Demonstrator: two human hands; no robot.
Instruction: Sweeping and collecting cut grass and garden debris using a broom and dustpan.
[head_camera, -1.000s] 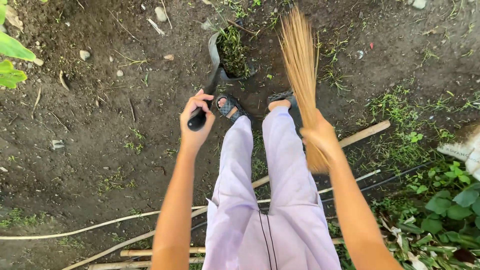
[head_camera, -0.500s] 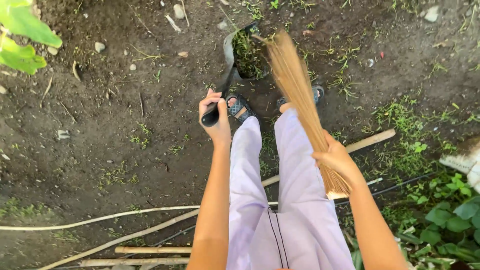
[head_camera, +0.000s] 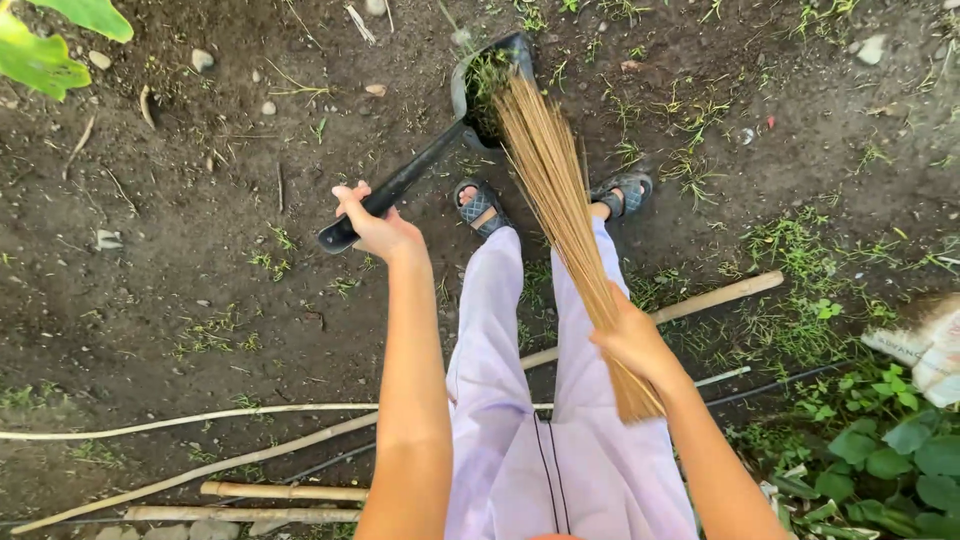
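While the left hand (head_camera: 378, 228) is clenched around the black handle of a dustpan (head_camera: 440, 145), the pan end rests on the dirt ground (head_camera: 180, 270) ahead of the feet, tilted, with bits of grass and weeds inside it. Handle runs diagonally from the hand up-right to the pan. Right hand (head_camera: 632, 340) is gripped tight around a stick broom (head_camera: 560, 220), a bundle of thin tan sticks; hand sits near the butt end, a short stub of sticks poking out below the fist. Broom tips reach into the mouth of the dustpan, touching the green stuff there. Broom crosses over the right leg of the pale lilac trousers (head_camera: 520, 420). Two sandals (head_camera: 480, 207) on the dirt just behind the pan, left one near the dustpan handle, right one beside the broom's bristles. Bamboo poles (head_camera: 700, 297) lie on the ground behind the legs, along with a pale thin hose (head_camera: 200, 420) and a dark thin cable. Green leafy plants (head_camera: 890, 450) lower right, a big leaf (head_camera: 45, 40) upper left. Small stones scattered on the dirt.
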